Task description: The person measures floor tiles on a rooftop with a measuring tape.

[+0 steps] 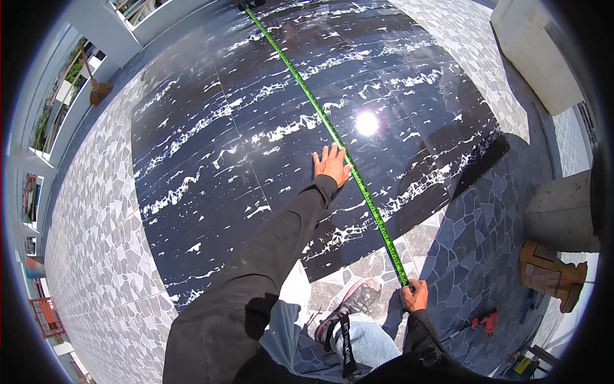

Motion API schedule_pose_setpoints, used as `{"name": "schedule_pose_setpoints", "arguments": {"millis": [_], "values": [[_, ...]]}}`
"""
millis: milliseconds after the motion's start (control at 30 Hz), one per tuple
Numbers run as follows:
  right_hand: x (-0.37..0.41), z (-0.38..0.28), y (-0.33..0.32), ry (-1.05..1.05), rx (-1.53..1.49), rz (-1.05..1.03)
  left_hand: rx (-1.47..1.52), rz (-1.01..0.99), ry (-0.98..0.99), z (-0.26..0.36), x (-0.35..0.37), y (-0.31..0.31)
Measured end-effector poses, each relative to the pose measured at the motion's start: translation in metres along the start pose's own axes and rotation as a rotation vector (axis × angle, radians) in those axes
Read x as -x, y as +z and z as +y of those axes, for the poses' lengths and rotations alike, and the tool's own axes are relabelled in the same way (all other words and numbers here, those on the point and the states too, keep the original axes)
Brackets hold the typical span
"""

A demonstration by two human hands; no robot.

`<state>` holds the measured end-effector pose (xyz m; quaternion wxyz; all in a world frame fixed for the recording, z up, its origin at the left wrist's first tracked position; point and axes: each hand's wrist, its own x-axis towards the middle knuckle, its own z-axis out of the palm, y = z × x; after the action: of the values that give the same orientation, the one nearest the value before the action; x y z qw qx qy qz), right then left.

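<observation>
A bright green tape measure (pixel 310 96) runs in a long straight line across glossy black marble-look tiles (pixel 192 137) with white veins. My left hand (pixel 332 166) rests on the black surface with its fingers spread, its fingertips right at the tape's edge. Close to my body, my right hand (pixel 416 296) is closed around the near end of the tape measure, just beyond the black tiles' front edge. At the top of the view, the tape's far end meets a small dark shape.
Stone-pattern flooring (pixel 102 211) surrounds the black tiles. My shoe (pixel 348 307) stands by their front edge. To the right are a concrete cylinder (pixel 559 211), a brown-yellow bag (pixel 547 272) and a red tool (pixel 488 322). A broom (pixel 98 89) leans by the left wall.
</observation>
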<state>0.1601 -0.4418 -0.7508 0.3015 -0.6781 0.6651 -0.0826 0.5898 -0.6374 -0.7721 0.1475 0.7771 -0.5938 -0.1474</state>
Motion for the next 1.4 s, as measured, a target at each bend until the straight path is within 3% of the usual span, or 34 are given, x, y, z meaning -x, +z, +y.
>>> {"name": "schedule_pose_setpoints", "arguments": {"millis": [433, 867, 1400], "values": [[-0.007, -0.003, 0.003, 0.001, 0.009, -0.016, -0.002, -0.064, -0.001, 0.001, -0.001, -0.006], [-0.030, -0.016, 0.008, -0.034, 0.011, 0.020, 0.118, -0.007, -0.001, 0.002, 0.003, -0.016], [-0.033, -0.019, -0.002, 0.120, 0.075, -0.064, -0.145, 0.067, 0.136, -0.008, -0.011, 0.026]]}}
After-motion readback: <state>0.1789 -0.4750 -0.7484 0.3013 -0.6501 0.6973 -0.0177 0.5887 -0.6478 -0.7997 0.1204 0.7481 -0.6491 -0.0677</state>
